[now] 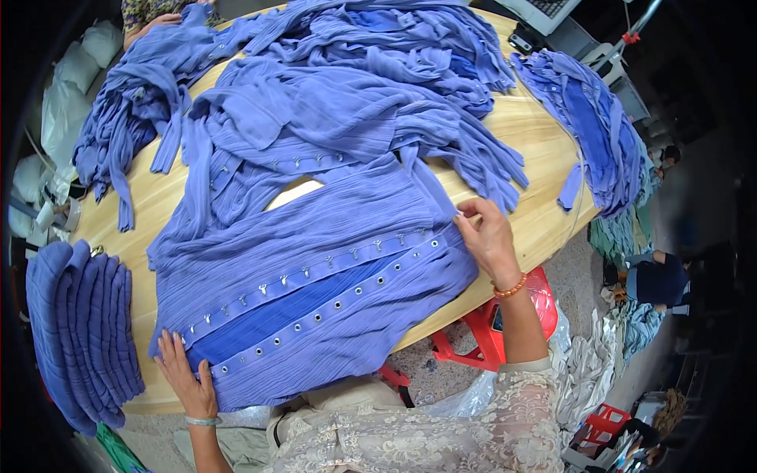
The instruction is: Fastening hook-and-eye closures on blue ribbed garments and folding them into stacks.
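Note:
A periwinkle-blue ribbed cardigan (339, 209) lies spread flat before me. Along one front edge runs a row of metal hooks, along the other a row of eyelets. Between these edges a strip of darker blue fabric shows. My left hand (188, 377) rests on the cardigan's left end with fingers stretched out, across the gap. At the opposite end my right hand (487, 239) pinches the cardigan's edge between thumb and fingers, near the last hook.
Loose blue garments (347, 79) are heaped across the far side of the wooden table (544, 169). Folded blue garments (91, 331) stand at the left; more hang over the right edge (587, 126). Another person's hand (164, 20) touches the far pile. A red stool (481, 335) stands below.

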A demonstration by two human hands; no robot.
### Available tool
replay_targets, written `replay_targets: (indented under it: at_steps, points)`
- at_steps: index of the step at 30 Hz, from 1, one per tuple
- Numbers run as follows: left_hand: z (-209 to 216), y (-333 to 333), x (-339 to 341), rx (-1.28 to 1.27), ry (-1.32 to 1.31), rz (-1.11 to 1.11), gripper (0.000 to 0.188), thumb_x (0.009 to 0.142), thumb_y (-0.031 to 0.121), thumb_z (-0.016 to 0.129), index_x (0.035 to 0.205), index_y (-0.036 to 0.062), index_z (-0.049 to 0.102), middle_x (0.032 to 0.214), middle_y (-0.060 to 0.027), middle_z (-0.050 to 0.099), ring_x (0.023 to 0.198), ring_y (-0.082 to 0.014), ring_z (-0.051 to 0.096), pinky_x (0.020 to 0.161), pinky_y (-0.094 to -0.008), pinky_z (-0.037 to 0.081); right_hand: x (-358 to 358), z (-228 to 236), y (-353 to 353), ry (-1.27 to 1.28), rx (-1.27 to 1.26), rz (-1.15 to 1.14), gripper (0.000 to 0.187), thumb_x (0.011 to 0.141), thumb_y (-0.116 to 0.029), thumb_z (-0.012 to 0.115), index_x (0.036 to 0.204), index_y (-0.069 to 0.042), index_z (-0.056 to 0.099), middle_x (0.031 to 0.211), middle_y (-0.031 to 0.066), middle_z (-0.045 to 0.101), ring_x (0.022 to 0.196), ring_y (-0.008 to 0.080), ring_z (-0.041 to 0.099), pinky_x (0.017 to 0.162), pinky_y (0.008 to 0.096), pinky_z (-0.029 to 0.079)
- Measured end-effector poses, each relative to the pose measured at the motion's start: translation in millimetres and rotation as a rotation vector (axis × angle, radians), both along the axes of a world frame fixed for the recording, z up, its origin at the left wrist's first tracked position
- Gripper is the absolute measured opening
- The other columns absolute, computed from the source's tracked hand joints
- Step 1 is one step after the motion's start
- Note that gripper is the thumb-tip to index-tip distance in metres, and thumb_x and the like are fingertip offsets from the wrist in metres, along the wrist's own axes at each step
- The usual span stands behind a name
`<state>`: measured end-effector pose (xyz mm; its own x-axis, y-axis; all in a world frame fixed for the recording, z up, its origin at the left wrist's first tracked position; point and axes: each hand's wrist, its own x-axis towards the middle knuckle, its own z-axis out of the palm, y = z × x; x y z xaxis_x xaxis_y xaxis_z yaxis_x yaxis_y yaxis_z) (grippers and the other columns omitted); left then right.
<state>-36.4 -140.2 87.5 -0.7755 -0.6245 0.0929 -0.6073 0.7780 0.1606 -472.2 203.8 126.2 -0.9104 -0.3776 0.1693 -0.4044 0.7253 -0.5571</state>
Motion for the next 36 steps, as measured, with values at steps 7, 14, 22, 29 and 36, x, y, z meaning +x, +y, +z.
replay_targets:
  at_steps: [7,14,22,29,36]
  points:
    - [-3,2,1,0.018,-0.017,0.010,0.065,0.098,0.035,0.048,0.152,0.0027,0.032,0.160,-0.0194,0.025,0.149,-0.0382,0.019,0.120,-0.0549,0.005,-11,3,-50,-0.106,0.166,0.122,0.018,0.082,-0.023,0.073,0.089,-0.007,0.072,0.085,0.0115,0.072,0.083,0.0293,0.069,0.078,0.0389,0.054]
    - [-4,2,0,0.006,-0.035,0.026,0.064,0.099,0.036,0.046,0.152,0.0027,0.032,0.160,-0.0189,0.026,0.149,-0.0377,0.019,0.120,-0.0542,0.006,-12,1,-44,-0.260,0.163,0.252,0.049,0.077,-0.026,0.079,0.119,-0.007,0.066,0.083,0.0073,0.070,0.080,0.0247,0.068,0.077,0.0358,0.054]
    - [-1,2,-5,-0.007,-0.052,0.036,0.064,0.101,0.039,0.043,0.152,0.0034,0.031,0.160,-0.0179,0.026,0.149,-0.0373,0.018,0.120,-0.0539,0.006,-27,-11,-63,-0.327,0.038,0.125,0.032,0.081,-0.021,0.075,0.106,-0.003,0.068,0.080,0.0096,0.070,0.077,0.0258,0.069,0.070,0.0363,0.053]
    - [2,5,-2,-0.003,-0.087,0.059,0.064,0.101,0.040,0.042,0.153,0.0031,0.031,0.160,-0.0181,0.025,0.150,-0.0375,0.017,0.120,-0.0538,0.006,5,-2,-77,0.362,-0.182,0.514,0.013,0.081,-0.008,0.070,0.091,-0.008,0.062,0.093,0.0094,0.067,0.082,0.0292,0.067,0.069,0.0360,0.052]
    - [2,5,-5,-0.007,-0.073,0.040,0.063,0.101,0.040,0.041,0.152,0.0028,0.031,0.160,-0.0188,0.026,0.149,-0.0375,0.018,0.120,-0.0536,0.006,10,-7,-72,0.406,-0.010,0.705,0.013,0.083,-0.019,0.072,0.089,-0.012,0.063,0.096,0.0018,0.063,0.090,0.0200,0.058,0.078,0.0349,0.043]
